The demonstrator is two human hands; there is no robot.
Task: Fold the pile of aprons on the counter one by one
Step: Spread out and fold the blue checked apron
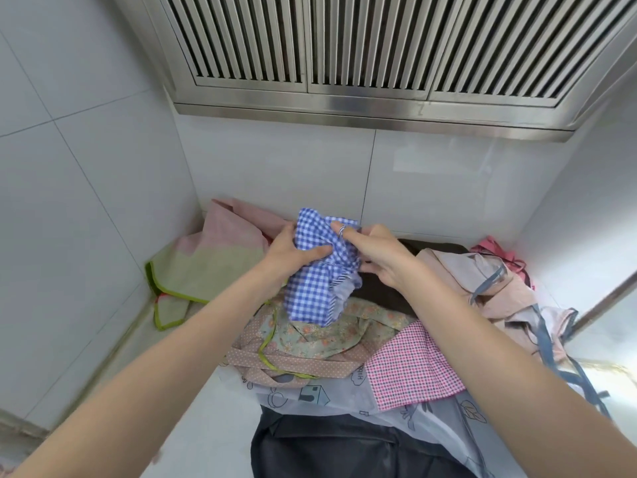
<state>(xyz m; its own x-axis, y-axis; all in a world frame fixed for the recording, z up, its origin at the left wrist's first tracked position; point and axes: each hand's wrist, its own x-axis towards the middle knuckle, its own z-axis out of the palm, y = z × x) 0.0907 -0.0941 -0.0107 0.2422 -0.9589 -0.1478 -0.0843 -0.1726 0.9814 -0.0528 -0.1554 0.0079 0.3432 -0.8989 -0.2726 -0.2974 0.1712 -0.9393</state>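
Head view: blue gingham apron [312,288] (bunched) between both hands' grip.

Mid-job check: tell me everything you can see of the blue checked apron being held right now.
The blue checked apron is blue-and-white gingham, thin woven cloth by its look, with a striped, ruffled edge showing at its lower right. It is bunched, not flat, lifted above the pile of aprons. The left hand and right hand both grip its upper part; its lower end hangs down.

White tiled walls [86,167] (glossy); steel slatted hood [362,63] overhead.
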